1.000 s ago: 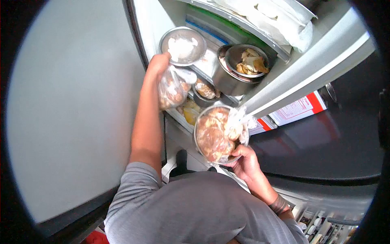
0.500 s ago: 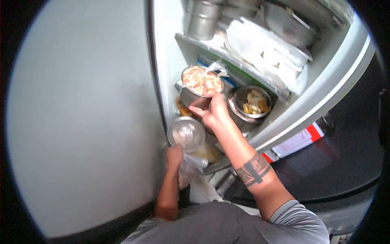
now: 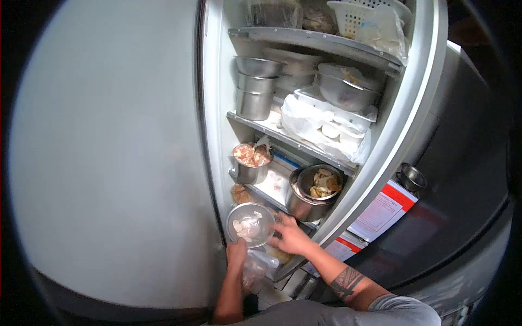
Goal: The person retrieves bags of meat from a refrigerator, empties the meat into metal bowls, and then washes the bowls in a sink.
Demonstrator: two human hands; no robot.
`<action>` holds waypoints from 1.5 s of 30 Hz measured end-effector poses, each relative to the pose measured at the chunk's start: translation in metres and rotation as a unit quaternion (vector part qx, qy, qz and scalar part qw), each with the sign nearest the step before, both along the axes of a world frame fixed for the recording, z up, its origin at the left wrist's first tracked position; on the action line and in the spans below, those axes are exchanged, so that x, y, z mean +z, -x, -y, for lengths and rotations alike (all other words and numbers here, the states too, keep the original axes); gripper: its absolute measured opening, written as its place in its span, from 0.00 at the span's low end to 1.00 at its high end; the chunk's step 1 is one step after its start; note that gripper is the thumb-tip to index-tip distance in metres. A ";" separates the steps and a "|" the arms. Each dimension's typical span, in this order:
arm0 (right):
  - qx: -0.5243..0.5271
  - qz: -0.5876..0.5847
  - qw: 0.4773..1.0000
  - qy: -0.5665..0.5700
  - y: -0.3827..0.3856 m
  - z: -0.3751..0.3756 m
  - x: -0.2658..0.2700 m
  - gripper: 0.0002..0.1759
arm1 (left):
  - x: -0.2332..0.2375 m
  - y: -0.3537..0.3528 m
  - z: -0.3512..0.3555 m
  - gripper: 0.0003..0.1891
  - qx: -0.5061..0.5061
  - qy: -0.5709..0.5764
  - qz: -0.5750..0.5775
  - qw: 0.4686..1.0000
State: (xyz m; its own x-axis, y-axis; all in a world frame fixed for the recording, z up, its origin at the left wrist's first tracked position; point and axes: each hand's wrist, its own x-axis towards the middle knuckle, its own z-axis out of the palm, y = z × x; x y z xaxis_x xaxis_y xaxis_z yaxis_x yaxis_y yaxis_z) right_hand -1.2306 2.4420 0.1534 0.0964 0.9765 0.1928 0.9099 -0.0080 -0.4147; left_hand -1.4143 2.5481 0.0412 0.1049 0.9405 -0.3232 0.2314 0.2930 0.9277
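Observation:
My left hand (image 3: 236,253) is closed on the near rim of a round bowl (image 3: 232,237) with a few pale pieces inside. Beside the bowl's right rim is my right hand (image 3: 292,237), its fingers apart and the fingertips right at the edge. Farther in, a steel pot (image 3: 251,175) of pinkish chunks, with some plastic wrap at its top, stands at the left of the lower fridge shelf. A clear plastic bag (image 3: 260,266) hangs just below the bowl.
Right of the pot, a smaller steel bowl (image 3: 310,187) of browned pieces sits in a larger pot (image 3: 304,207). The shelf above (image 3: 255,122) bears stacked steel containers (image 3: 254,103) and a white plastic bag (image 3: 302,117). The fridge frame (image 3: 397,146) bounds the right side; red-and-white boxes (image 3: 380,214) stand beyond.
My right hand has let go of the pot of pinkish chunks, now on the lower shelf, and moved down to the bowl. My left hand keeps hold of the bowl. The view shows more shelves.

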 end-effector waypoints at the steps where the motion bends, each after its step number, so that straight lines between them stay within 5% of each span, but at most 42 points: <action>1: 0.013 -0.049 0.998 0.025 -0.001 0.008 -0.007 0.28 | 0.003 -0.001 -0.001 0.26 -0.003 -0.004 0.003 1.000; 4: 0.009 -0.013 0.999 -0.044 -0.003 0.012 -0.014 0.23 | 0.010 -0.004 -0.003 0.25 -0.025 -0.017 -0.011 0.999; 7: 0.027 -0.090 0.995 0.020 -0.001 0.007 -0.009 0.17 | 0.027 0.006 0.006 0.31 -0.040 -0.071 -0.030 0.996; 11: 0.085 -0.048 0.977 -0.187 0.013 -0.004 0.025 0.12 | 0.055 0.025 0.037 0.48 0.020 -0.058 0.040 0.997; 17: 0.026 -0.105 0.966 -0.235 0.032 -0.052 0.108 0.12 | 0.029 0.039 0.055 0.41 0.021 -0.065 0.039 0.997; 20: -0.029 -0.088 0.952 -0.293 0.020 -0.098 0.114 0.13 | 0.004 0.040 0.052 0.39 -0.006 0.018 -0.006 1.000; 27: -0.169 -0.081 0.949 -0.253 -0.023 -0.156 0.095 0.20 | -0.005 0.046 0.062 0.38 -0.069 -0.007 -0.050 0.996; 30: -0.166 -0.080 0.960 -0.210 -0.014 -0.140 0.107 0.35 | -0.006 0.042 0.067 0.38 -0.108 -0.049 -0.080 0.990; 37: -0.156 -0.029 0.974 -0.160 0.000 -0.112 0.114 0.46 | -0.084 0.029 0.062 0.38 -0.130 -0.095 -0.134 0.978; 39: -0.131 -0.042 0.983 -0.118 0.022 -0.081 0.159 0.39 | -0.126 0.031 0.066 0.36 -0.168 -0.159 -0.158 0.960; 42: -0.092 0.048 0.931 -0.351 0.034 -0.055 0.219 0.31 | -0.169 0.029 0.066 0.36 -0.282 -0.147 -0.174 0.932; 45: -0.143 0.118 0.845 -0.501 0.037 -0.031 0.305 0.33 | -0.239 0.028 0.053 0.33 -0.215 -0.161 -0.126 0.955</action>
State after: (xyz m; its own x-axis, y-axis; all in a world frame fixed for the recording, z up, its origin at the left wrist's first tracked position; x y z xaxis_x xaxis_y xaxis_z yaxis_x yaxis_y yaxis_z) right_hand -1.2675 2.4734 0.4587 0.1455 0.2551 0.9559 0.9884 0.0059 -0.1520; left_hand -1.4428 2.4949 -0.1976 0.4607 0.8830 -0.0894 0.4930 -0.1708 0.8531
